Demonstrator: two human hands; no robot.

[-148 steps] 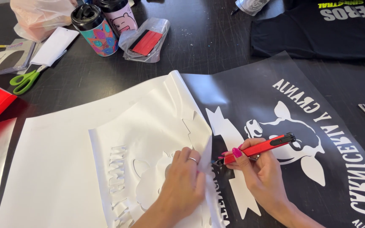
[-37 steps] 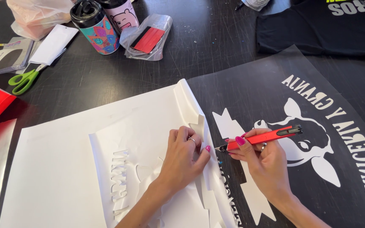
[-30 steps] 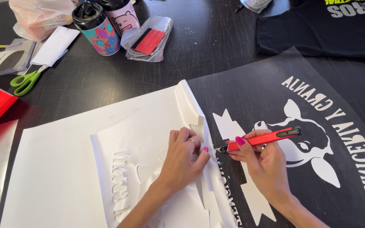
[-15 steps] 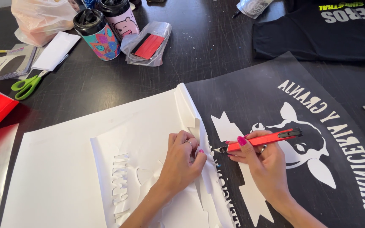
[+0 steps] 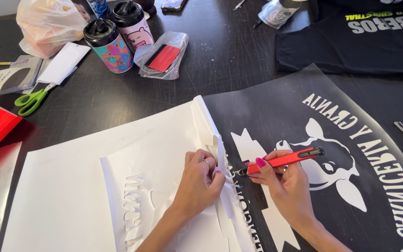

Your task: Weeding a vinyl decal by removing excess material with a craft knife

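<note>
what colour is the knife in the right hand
Red with a black end. The craft knife in the right hand shows best in the head view.
</note>
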